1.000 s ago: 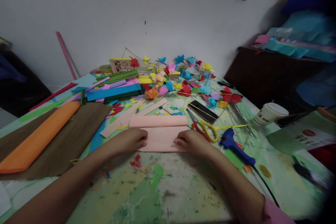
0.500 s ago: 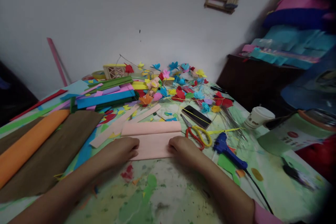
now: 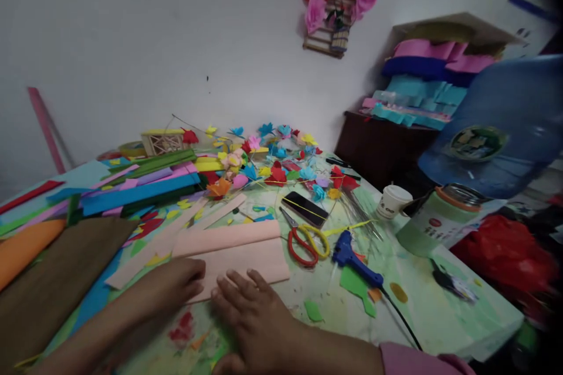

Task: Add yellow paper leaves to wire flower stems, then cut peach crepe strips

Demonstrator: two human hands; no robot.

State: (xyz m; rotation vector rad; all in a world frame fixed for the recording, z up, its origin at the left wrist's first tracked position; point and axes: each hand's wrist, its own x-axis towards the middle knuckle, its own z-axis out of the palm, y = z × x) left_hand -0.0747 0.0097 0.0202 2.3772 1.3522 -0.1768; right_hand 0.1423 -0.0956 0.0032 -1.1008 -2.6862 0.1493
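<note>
A folded sheet of pale pink paper lies in front of me, its far part a raised folded band. My left hand is closed on the sheet's left edge, fingers curled. My right hand is spread, palm down, with its fingertips on the near edge of the sheet. Just right of the paper are scissors with red and yellow handles. A black phone lies behind them, and a blue glue gun is farther right.
Colourful paper flowers cover the back of the table. Paper strips and a brown sheet lie left. A paper cup and a green bottle stand right, near a large blue water jug.
My right hand has let go of the sheet's right side, opened flat and moved left along its near edge. My left hand stays at the left edge. The view has turned right.
</note>
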